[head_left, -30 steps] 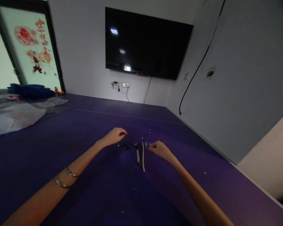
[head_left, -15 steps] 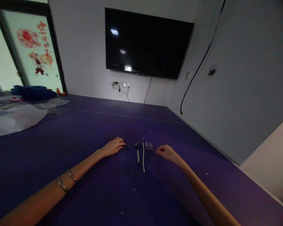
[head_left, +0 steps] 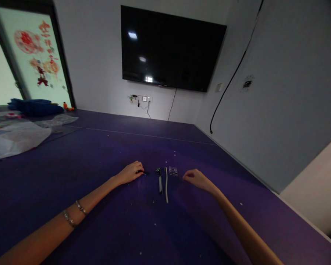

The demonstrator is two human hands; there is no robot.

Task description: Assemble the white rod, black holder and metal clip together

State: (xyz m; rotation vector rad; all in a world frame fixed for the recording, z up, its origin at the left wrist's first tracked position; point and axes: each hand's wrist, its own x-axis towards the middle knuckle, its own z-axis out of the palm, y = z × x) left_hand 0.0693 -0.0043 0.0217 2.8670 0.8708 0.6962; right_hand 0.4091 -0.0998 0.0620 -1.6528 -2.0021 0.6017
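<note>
Pinched in the fingers of my left hand (head_left: pixel 131 172) is a small dark object (head_left: pixel 145 172), its tip pointing right; its kind is too small to make out. To the right of it a razor (head_left: pixel 160 182) with a grey and black handle lies on the purple surface, head away from me. Beside the razor lies a pale toothbrush (head_left: pixel 166 186), roughly parallel to it. A small patterned packet (head_left: pixel 173 170) rests just right of the toothbrush's far end. My right hand (head_left: pixel 196 178) hovers or rests right of the packet, fingertips pressed together; whether they hold anything is hidden.
The purple surface (head_left: pixel 99 206) is dotted with white specks. At the far left lie crumpled clear plastic (head_left: pixel 24 138) and a dark blue cloth bundle (head_left: pixel 34 106). A television (head_left: pixel 171 51) hangs on the back wall; a black cable (head_left: pixel 227 86) dangles at right.
The dark object in my left hand has turned from slanting down to nearly level. My right hand stays almost still. The view has shifted slightly.
</note>
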